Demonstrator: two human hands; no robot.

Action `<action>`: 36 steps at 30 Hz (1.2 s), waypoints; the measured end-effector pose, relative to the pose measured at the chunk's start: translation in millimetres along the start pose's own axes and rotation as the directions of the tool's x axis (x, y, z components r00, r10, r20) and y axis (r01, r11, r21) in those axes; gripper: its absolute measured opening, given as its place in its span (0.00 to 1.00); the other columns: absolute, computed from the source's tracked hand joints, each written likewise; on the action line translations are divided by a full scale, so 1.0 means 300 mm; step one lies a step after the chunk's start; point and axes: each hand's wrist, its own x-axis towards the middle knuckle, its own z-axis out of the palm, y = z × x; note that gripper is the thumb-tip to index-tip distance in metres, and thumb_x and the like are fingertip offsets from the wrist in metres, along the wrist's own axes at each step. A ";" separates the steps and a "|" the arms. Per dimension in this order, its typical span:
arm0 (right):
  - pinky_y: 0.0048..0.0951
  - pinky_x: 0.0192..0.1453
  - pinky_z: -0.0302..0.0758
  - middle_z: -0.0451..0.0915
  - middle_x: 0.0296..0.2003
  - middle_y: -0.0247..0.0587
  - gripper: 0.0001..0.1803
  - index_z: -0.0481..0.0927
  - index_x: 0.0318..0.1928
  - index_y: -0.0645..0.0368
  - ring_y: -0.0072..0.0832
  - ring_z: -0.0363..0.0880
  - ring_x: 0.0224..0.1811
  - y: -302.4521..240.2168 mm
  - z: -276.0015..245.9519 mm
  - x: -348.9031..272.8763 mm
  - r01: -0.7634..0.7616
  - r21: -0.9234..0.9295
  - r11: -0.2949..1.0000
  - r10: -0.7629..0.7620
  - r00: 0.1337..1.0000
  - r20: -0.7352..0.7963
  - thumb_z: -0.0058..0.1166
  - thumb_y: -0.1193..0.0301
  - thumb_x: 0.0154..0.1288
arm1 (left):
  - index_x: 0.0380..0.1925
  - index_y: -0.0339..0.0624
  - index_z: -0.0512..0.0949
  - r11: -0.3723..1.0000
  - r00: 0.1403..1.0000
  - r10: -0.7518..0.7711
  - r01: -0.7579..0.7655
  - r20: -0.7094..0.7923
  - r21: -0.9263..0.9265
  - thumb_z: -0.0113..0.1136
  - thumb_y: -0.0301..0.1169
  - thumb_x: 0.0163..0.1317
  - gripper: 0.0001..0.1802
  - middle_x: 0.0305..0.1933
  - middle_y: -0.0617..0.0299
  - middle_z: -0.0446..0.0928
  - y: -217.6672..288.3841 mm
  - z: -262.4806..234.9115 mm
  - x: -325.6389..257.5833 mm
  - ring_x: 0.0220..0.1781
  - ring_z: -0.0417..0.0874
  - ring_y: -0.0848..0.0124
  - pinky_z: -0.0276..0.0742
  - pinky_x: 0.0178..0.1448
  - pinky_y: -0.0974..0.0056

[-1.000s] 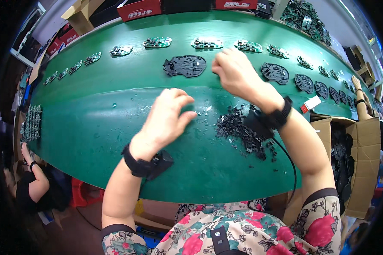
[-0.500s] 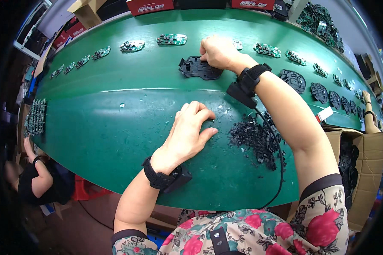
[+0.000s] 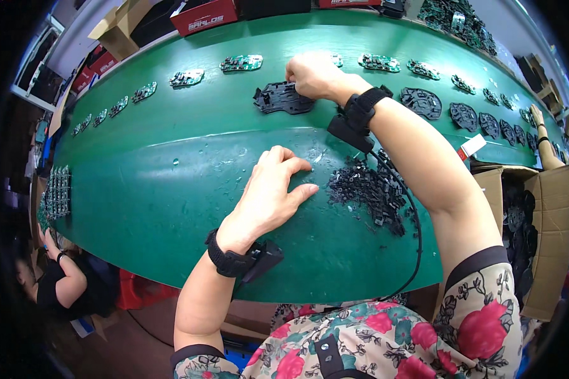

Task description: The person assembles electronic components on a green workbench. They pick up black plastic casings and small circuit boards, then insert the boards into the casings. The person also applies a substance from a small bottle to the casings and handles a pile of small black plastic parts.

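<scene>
My right hand [image 3: 316, 74] is closed, knuckles up, over the far right edge of a black plastic shell [image 3: 279, 100] lying on the green table. Its fingertips are hidden, so whatever they pinch does not show. Closer to me, my left hand [image 3: 267, 192] is held low over the table, thumb and fingers apart with nothing between them. Beside it on the right lies a loose pile of small black plastic parts [image 3: 373, 192]. A green circuit board [image 3: 336, 60] is partly hidden behind my right hand.
Circuit boards [image 3: 241, 62] line the far side. More black shells [image 3: 421, 103] sit to the right, above an open carton [image 3: 547, 243] of black parts. A cable [image 3: 417, 252] runs from my right wristband. Co-workers' hands show at left [image 3: 49, 243] and right [image 3: 537, 115].
The whole view has shifted slightly, moving the table's things a little left. Both my hands keep nearly the same places relative to the shell and the pile.
</scene>
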 end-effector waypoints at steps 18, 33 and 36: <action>0.39 0.42 0.73 0.79 0.28 0.46 0.04 0.81 0.30 0.62 0.43 0.77 0.36 -0.069 -0.273 -0.644 -0.001 0.359 0.933 0.134 0.929 -0.344 0.56 0.74 0.56 | 0.35 0.41 0.82 0.985 0.984 0.173 -0.172 -0.052 0.013 0.66 0.24 0.49 0.11 0.30 0.58 0.72 0.023 0.149 0.218 0.33 0.76 0.65 0.74 0.39 0.62; 0.35 0.38 0.77 0.82 0.29 0.53 0.12 0.82 0.37 0.67 0.39 0.83 0.32 -0.158 -0.191 -0.619 -0.242 0.742 0.626 0.317 0.948 0.042 0.58 0.69 0.59 | 0.34 0.38 0.79 0.740 0.971 -0.239 0.170 -0.017 -0.651 0.63 0.28 0.61 0.05 0.30 0.70 0.77 0.067 0.067 0.128 0.33 0.73 0.82 0.70 0.38 0.74; 0.31 0.36 0.76 0.82 0.28 0.51 0.11 0.82 0.37 0.68 0.31 0.82 0.29 -0.167 -0.187 -0.594 -0.230 0.779 0.584 0.308 0.950 0.050 0.57 0.70 0.60 | 0.34 0.37 0.79 0.701 0.972 -0.232 0.135 -0.045 -0.701 0.63 0.28 0.60 0.05 0.30 0.69 0.77 0.081 0.045 0.117 0.33 0.74 0.82 0.70 0.38 0.74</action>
